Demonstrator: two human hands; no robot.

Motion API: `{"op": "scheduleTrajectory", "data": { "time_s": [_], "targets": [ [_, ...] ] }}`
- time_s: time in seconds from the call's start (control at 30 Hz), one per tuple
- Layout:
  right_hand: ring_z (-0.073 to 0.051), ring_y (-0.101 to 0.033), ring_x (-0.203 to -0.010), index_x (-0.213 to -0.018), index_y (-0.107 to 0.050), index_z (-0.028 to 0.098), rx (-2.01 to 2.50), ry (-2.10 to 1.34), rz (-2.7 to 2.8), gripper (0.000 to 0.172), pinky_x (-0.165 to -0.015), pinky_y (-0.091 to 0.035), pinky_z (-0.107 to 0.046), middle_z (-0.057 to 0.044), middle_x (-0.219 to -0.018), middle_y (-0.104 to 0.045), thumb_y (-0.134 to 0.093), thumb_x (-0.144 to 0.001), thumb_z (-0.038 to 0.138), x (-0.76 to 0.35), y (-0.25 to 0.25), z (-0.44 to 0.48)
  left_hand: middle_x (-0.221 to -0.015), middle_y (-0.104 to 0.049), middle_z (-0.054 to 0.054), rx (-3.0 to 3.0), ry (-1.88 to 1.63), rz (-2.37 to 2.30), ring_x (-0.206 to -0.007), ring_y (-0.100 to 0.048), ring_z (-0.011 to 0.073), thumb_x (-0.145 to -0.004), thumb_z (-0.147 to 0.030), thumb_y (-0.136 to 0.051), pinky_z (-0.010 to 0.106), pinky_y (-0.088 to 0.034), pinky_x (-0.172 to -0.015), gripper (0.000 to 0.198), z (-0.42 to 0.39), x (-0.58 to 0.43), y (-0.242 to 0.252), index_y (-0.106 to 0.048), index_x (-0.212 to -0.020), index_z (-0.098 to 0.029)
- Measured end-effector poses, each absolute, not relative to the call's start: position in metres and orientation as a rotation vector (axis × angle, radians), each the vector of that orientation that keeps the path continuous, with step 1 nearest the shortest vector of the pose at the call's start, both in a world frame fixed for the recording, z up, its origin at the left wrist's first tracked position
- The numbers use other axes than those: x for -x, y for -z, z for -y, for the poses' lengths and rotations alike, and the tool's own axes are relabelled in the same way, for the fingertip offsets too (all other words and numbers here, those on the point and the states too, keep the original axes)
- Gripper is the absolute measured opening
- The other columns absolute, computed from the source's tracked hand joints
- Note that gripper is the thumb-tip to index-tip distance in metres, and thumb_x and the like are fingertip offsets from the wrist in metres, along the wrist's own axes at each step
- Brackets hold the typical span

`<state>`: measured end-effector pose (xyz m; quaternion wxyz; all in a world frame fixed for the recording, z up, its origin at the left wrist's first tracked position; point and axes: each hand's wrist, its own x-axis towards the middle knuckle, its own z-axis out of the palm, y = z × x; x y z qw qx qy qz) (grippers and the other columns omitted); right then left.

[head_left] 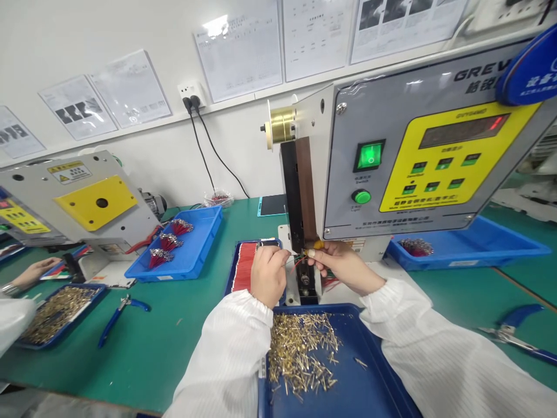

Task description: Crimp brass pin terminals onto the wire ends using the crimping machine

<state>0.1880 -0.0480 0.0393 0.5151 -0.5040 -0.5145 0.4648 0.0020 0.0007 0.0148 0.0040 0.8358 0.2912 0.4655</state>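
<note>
At the dark vertical head (300,197) of a grey bench machine (374,116), my two hands meet with their fingertips close together. My left hand (267,276) is closed in a pinch on a thin wire (298,257). Yellow covers wrap some fingers of my right hand (346,267), which is closed too; the small thing in its pinch cannot be made out. Red wires (329,283) show just below that hand. Left of the machine, red wire pieces (244,267) fill a dark blue tray. A larger blue tray (365,348) below my hands holds many loose gold metal pins (300,354).
Blue-handled pliers (119,313) lie to the left, others (513,334) to the right. A blue bin (200,244) with red wire bundles stands by a second machine (87,197). A co-worker's hand (37,273) is at far left. Another blue bin (491,241) sits right.
</note>
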Motion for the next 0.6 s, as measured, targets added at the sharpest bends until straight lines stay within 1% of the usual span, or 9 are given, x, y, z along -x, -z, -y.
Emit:
{"op": "scheduleTrajectory", "data": {
  "time_s": [0.2,0.3,0.4,0.5,0.6],
  "targets": [
    [-0.009,-0.045,-0.049,-0.072,-0.059,0.018,1.199,-1.119,1.228,0.031,-0.044,-0.04,-0.024,-0.001,-0.066,-0.061,-0.067,-0.072,0.048,-0.186,-0.039,0.046,-0.093,-0.06,0.007,-2.628,-1.469,-0.887,-0.091,-0.053,0.0182,-0.09,-0.012,-0.045,0.031,-0.046,-0.08,0.019,-0.001,-0.001,-0.015,-0.061,-0.096,-0.02],
    [-0.009,-0.047,-0.049,-0.07,-0.059,0.018,1.224,-1.116,1.277,0.031,-0.045,-0.041,-0.025,-0.002,-0.066,-0.061,-0.066,-0.073,0.048,-0.19,-0.045,0.047,-0.095,-0.06,0.007,-2.596,-1.462,-0.895,-0.092,-0.054,0.0184,-0.092,-0.016,-0.044,0.031,-0.046,-0.082,0.018,-0.003,-0.001,-0.014,-0.061,-0.096,-0.02],
    [-0.011,-0.05,-0.051,-0.068,-0.059,0.018,1.339,-1.108,1.4,0.03,-0.047,-0.041,-0.027,-0.002,-0.062,-0.059,-0.061,-0.078,0.047,-0.207,-0.051,0.053,-0.093,-0.06,0.006,-2.502,-1.45,-0.946,-0.091,-0.055,0.0178,-0.093,-0.021,-0.043,0.031,-0.046,-0.083,0.017,-0.007,-0.001,-0.011,-0.06,-0.095,-0.02],
    [-0.014,-0.051,-0.052,-0.069,-0.058,0.021,1.455,-0.98,1.492,0.028,-0.051,-0.042,-0.03,-0.001,-0.061,-0.059,-0.056,-0.082,0.045,-0.235,-0.05,0.067,-0.092,-0.06,0.005,-2.413,-1.423,-0.988,-0.09,-0.056,0.0172,-0.093,-0.022,-0.044,0.03,-0.046,-0.083,0.017,-0.012,-0.002,-0.006,-0.06,-0.092,-0.02],
    [-0.015,-0.048,-0.047,-0.069,-0.056,0.023,1.618,-0.732,1.549,0.026,-0.052,-0.04,-0.032,0.002,-0.053,-0.054,-0.053,-0.084,0.045,-0.258,-0.042,0.08,-0.092,-0.061,0.005,-2.364,-1.395,-1.005,-0.09,-0.057,0.0167,-0.092,-0.022,-0.045,0.029,-0.047,-0.083,0.016,-0.014,-0.002,-0.002,-0.06,-0.092,-0.02]
  ]
}}
